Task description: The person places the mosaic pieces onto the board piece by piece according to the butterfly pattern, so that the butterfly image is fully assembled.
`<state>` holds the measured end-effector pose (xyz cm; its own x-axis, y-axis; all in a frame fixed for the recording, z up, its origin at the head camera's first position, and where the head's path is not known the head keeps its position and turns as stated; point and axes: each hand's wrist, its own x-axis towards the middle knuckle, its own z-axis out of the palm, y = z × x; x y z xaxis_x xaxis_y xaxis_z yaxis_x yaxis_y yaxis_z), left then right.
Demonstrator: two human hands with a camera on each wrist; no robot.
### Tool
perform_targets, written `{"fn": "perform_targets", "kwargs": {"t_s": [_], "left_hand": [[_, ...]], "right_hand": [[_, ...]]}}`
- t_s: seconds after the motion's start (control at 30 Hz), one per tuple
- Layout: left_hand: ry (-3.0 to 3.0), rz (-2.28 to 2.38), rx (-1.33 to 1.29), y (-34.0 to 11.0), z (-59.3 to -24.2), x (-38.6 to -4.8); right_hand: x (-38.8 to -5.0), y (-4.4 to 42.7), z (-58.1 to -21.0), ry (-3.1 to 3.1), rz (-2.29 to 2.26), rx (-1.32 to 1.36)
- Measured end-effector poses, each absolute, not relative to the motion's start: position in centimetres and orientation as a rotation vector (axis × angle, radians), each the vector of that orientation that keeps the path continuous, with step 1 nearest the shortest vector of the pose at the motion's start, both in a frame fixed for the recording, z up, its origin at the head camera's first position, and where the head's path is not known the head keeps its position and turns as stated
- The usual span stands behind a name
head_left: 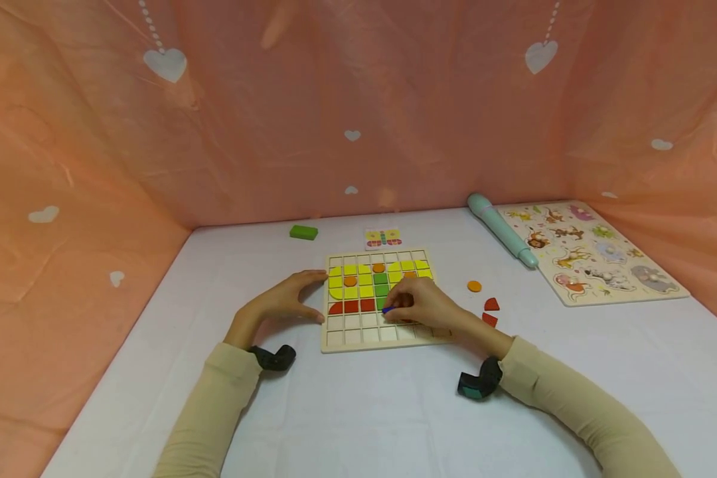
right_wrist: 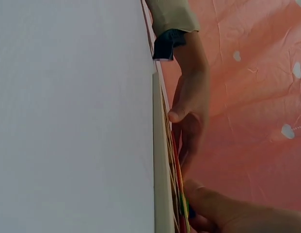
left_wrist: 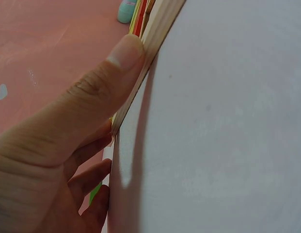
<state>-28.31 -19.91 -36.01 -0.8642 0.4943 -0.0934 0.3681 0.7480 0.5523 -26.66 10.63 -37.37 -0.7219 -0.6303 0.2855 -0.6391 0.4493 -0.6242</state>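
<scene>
A wooden grid board (head_left: 349, 338) lies on the white table, set with yellow, orange, green and red flat pieces that make a butterfly-like figure. My right hand (head_left: 425, 304) pinches a small blue piece (head_left: 387, 310) over the board, just below the green column (head_left: 382, 290). That hand covers part of the board's right side. At the left edge, my left hand (head_left: 283, 299) touches the board with thumb and fingertips spread apart. In the left wrist view, its thumb (left_wrist: 126, 53) rests against the board's wooden side (left_wrist: 162, 29).
Behind the board lies a small pattern card (head_left: 383, 238), with a green block (head_left: 303, 232) to its left. An orange disc (head_left: 475, 286) and two red pieces (head_left: 490, 319) lie right of the board. Farther right are a mint-green microphone-like stick (head_left: 502, 230) and an animal puzzle (head_left: 597, 255).
</scene>
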Motion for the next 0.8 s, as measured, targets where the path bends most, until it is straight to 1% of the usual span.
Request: {"fn": "perform_targets", "kwargs": {"t_s": [0.4,0.8], "left_hand": [[2.712,0.78,0.676,-20.1,-36.33,-28.52],[2.704,0.798,0.685,-20.04,-36.26,-28.61]], "right_hand": [[-26.54,10.14,-37.62,-2.639,1.132,1.236],[-26.49,9.95,-37.83,-2.657,1.125,1.176]]}}
